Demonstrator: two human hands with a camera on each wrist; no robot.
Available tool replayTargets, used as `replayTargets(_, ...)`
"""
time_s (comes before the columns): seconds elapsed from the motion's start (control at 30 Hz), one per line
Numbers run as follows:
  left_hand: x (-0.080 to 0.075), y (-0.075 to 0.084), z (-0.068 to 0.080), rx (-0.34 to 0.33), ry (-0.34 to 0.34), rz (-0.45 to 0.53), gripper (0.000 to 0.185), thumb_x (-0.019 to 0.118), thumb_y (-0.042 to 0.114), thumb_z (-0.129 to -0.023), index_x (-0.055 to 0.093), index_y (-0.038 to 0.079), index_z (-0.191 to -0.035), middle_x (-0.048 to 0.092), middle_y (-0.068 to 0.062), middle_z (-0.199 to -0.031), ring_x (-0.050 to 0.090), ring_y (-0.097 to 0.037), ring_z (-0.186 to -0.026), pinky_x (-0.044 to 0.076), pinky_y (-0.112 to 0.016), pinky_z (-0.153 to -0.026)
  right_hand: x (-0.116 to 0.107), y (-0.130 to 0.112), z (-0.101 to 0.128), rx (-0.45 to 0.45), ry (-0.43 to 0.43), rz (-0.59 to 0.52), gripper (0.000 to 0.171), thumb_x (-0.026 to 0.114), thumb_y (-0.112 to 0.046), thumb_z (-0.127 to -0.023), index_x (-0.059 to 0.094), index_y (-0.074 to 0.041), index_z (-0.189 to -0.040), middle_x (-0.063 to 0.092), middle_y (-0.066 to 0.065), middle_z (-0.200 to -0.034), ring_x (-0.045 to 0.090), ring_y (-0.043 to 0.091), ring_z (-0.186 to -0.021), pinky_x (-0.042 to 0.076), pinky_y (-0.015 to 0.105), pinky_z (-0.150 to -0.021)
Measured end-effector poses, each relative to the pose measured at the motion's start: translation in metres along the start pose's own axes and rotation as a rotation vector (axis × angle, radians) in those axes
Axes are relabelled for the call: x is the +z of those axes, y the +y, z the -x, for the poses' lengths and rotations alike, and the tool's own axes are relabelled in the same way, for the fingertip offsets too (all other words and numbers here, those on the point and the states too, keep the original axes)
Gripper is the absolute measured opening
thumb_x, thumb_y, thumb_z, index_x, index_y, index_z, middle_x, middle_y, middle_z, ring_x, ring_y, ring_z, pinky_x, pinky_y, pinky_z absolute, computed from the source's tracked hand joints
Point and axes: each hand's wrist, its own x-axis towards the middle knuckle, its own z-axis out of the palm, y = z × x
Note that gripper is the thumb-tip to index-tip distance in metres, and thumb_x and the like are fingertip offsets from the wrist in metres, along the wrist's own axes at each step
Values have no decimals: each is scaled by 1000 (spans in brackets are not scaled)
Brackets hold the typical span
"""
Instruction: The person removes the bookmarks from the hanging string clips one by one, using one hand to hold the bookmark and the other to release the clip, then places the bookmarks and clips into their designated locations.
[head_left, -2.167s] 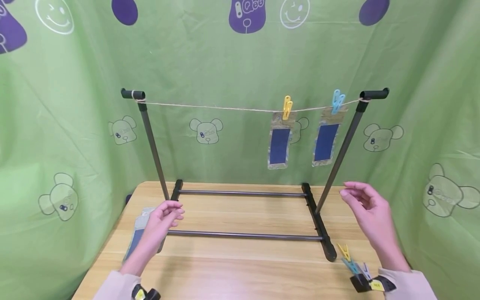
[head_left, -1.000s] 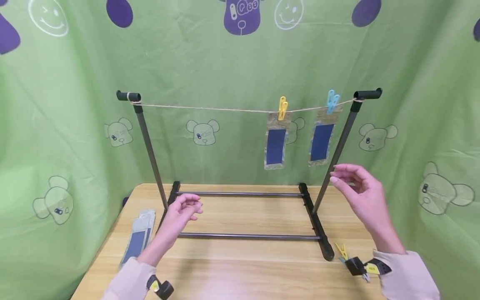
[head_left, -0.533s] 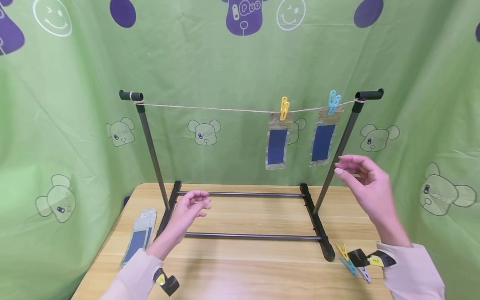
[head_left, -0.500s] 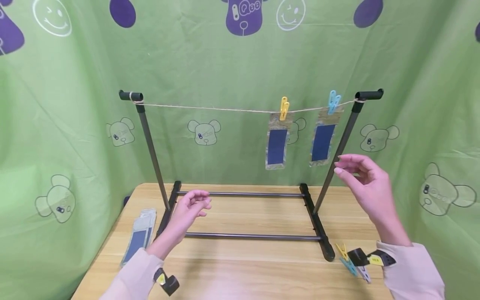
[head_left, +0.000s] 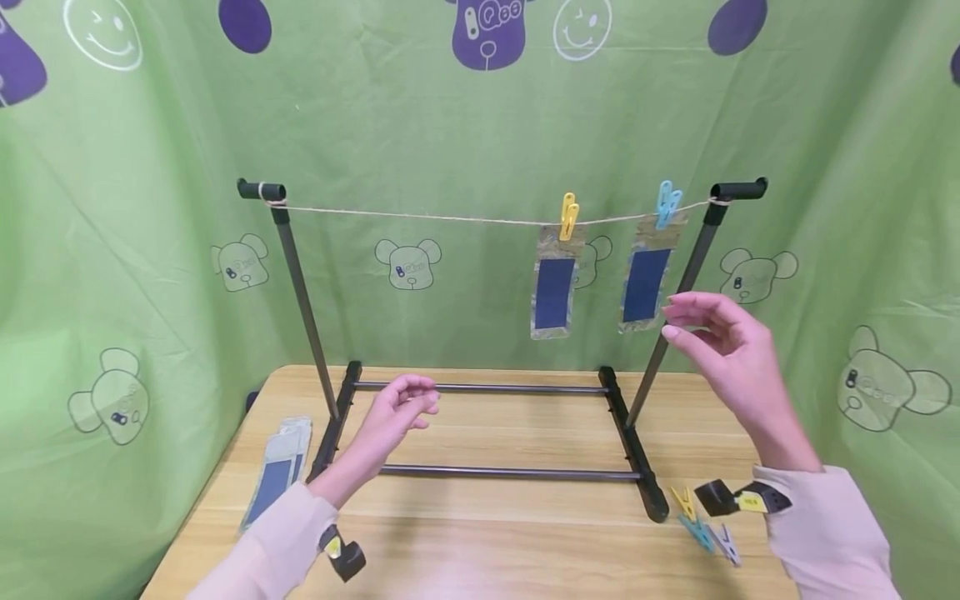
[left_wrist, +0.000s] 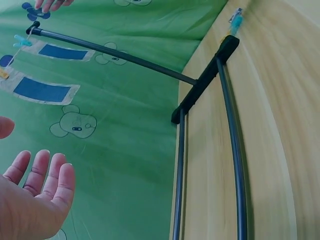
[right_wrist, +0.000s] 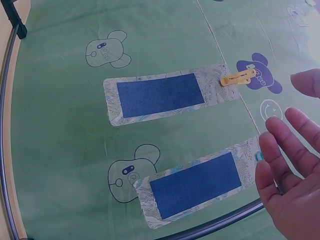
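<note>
- Above the light wooden table [head_left: 525, 533], your left hand [head_left: 393, 412] hovers over the black metal rack [head_left: 495, 472], fingers relaxed, holding nothing.
- Your right hand [head_left: 723, 346] is raised beside the blue clothespin-hung patterned pouch with a dark blue panel [head_left: 647, 283], fingers loosely spread and empty.
- No writing on the pouch can be read.
- Loose plastic clothespins [head_left: 701, 525] lie by your right wrist.

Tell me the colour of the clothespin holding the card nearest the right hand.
Light blue clothespin, seen best in the head view.
</note>
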Motion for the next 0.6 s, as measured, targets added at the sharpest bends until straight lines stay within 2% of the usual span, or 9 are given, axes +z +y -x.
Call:
replayTargets(0.23,7,1,-5,10,-32,-21,30,63,16,-93,57,2,-119,60,-16,-110,61,-27,-97,55,-41,-83,-1,-6,-6,21,21,-62,36,66,0,-90,58,0,-125,63,10,-115,57,21,-105,48,17,-88)
replayTargets(0.6,15,11,-14,15,-55,-10,32,63,15,-93,56,3,-121,61,-14,-110,61,-29,-98,55,-37,-81,2,-11,-19,-20,22,-106,35,66,0,-90,57,3,-124,62,15,-115,58,20,-102,48,17,-87)
